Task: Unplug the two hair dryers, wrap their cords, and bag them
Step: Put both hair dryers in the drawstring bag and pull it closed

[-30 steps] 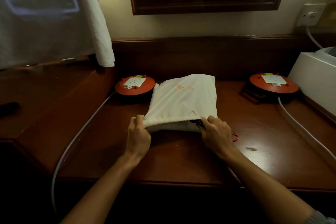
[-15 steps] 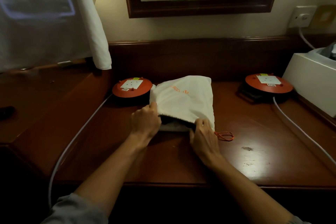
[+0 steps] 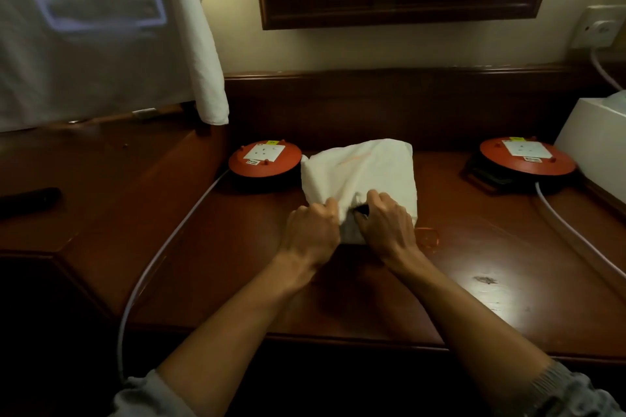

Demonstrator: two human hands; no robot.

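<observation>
So our left hand [image 3: 313,230] and right hand [image 3: 386,227] have slid together, fingers clamped on the mouth of the white cloth drawstring bag [image 3: 364,173] mid-way along the dark wooden counter [image 3: 237,264]. It gaped a moment ago; now it's bunched, something dark peeking out. Looks nearly closed.

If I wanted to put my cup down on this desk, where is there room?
Bare wood lies right of the white bag, between the right hand and the right red reel, and left between the white cable and black object. The middle is crowded.
</observation>
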